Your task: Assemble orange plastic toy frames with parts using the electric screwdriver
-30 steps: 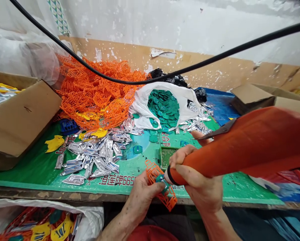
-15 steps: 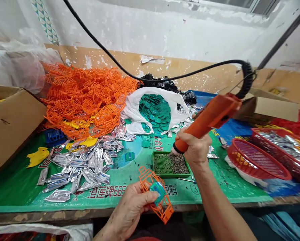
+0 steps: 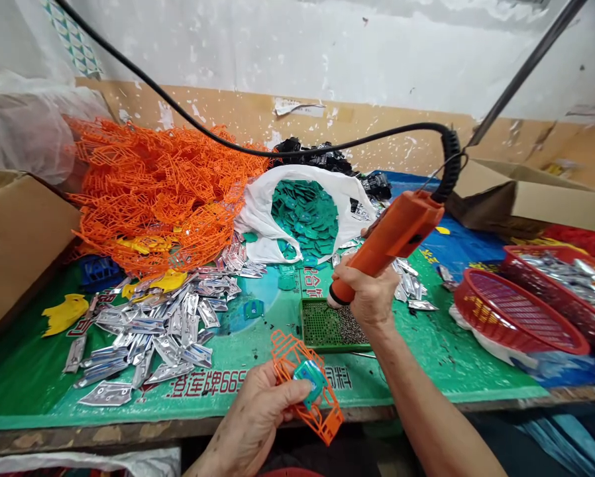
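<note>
My left hand [image 3: 265,407] pinches an orange plastic frame [image 3: 333,414] near the table's front edge. A green plastic piece [image 3: 309,381] lies on that frame, pressed under my thumb. My right hand [image 3: 374,291] is wrapped round an orange electric screwdriver [image 3: 389,232], tilted with its pale tip down to the left. That tip is over a green tray [image 3: 322,346] of small dark screws [image 3: 344,324]; whether it touches them I cannot tell. Beyond the tray, a white bag [image 3: 258,205] lies on its side, full of green pieces [image 3: 305,215].
Silver metal plates [image 3: 165,331] lie heaped at left, before a pile of orange frames [image 3: 153,185]. A cardboard box [image 3: 19,245] stands far left. Red baskets [image 3: 521,318] are at right. A black cable [image 3: 188,116] hangs across to the screwdriver.
My right hand and the screwdriver have moved left over the tray. The left hand still holds the frame and green piece in nearly the same spot. The view has shifted slightly.
</note>
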`<move>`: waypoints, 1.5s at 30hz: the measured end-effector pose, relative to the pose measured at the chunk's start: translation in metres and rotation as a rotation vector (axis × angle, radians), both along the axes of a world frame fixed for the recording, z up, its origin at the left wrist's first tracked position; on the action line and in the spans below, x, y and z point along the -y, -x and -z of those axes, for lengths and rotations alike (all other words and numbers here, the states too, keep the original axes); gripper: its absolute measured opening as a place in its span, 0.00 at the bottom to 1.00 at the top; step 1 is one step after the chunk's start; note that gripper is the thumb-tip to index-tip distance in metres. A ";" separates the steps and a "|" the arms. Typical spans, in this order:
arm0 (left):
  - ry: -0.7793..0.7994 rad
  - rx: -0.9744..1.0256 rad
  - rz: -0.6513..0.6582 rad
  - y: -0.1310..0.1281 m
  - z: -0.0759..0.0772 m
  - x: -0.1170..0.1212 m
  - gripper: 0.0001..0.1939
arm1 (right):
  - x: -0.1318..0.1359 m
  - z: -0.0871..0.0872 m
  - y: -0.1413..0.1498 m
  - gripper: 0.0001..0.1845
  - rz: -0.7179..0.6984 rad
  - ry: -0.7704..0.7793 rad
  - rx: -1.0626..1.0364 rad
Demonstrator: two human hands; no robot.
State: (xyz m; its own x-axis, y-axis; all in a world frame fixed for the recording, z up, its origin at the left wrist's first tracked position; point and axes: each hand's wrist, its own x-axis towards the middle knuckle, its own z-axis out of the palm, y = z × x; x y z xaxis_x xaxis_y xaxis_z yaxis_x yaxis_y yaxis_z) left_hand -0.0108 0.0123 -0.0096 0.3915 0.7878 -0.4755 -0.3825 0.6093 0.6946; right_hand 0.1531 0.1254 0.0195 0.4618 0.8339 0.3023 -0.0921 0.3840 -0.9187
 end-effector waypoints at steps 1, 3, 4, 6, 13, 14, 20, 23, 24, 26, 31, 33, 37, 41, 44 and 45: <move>0.000 0.006 -0.010 0.000 0.000 0.000 0.15 | 0.000 0.001 0.000 0.11 -0.002 0.003 0.002; 0.006 0.017 -0.030 0.000 0.000 0.000 0.13 | 0.000 0.002 0.000 0.11 -0.003 0.003 0.008; 0.011 0.022 -0.038 0.001 0.001 0.000 0.13 | -0.001 0.002 0.000 0.10 -0.003 0.002 0.011; 0.018 0.029 -0.049 0.001 0.001 0.001 0.13 | -0.001 0.004 0.000 0.10 -0.007 0.000 0.020; 0.036 0.031 -0.065 0.001 0.001 0.001 0.14 | -0.002 0.008 0.000 0.10 -0.019 -0.011 0.041; 0.039 0.030 -0.069 0.001 0.000 0.001 0.14 | -0.001 0.008 0.000 0.10 -0.020 -0.012 0.042; 0.064 0.030 -0.121 0.000 0.000 -0.002 0.16 | -0.001 0.006 0.001 0.12 -0.023 -0.018 0.041; 0.062 0.042 -0.139 0.000 0.002 -0.003 0.16 | 0.000 0.004 0.002 0.14 -0.027 -0.018 0.034; 0.059 0.048 -0.140 0.000 0.003 -0.003 0.16 | 0.000 0.004 0.003 0.13 -0.027 -0.015 0.032; 0.061 0.058 -0.138 0.001 0.004 -0.003 0.17 | -0.001 0.004 0.004 0.12 -0.026 -0.013 0.026; 0.076 0.064 -0.180 0.000 0.003 -0.004 0.18 | -0.003 0.001 0.002 0.10 0.004 -0.032 -0.006; 0.086 0.059 -0.206 0.000 0.002 -0.004 0.18 | 0.000 -0.006 0.000 0.10 0.008 -0.046 -0.025; 0.077 0.064 -0.233 -0.001 0.002 -0.003 0.18 | 0.022 -0.032 -0.002 0.09 -0.078 -0.087 -0.086; 0.055 0.083 -0.223 -0.001 0.004 -0.004 0.16 | 0.059 -0.057 0.001 0.10 -0.227 -0.117 -0.128; 0.048 0.094 -0.206 -0.001 0.004 -0.004 0.16 | 0.079 -0.063 0.006 0.10 -0.290 -0.093 -0.132; 0.046 0.097 -0.198 -0.001 0.004 -0.004 0.17 | 0.084 -0.062 0.008 0.11 -0.298 -0.082 -0.140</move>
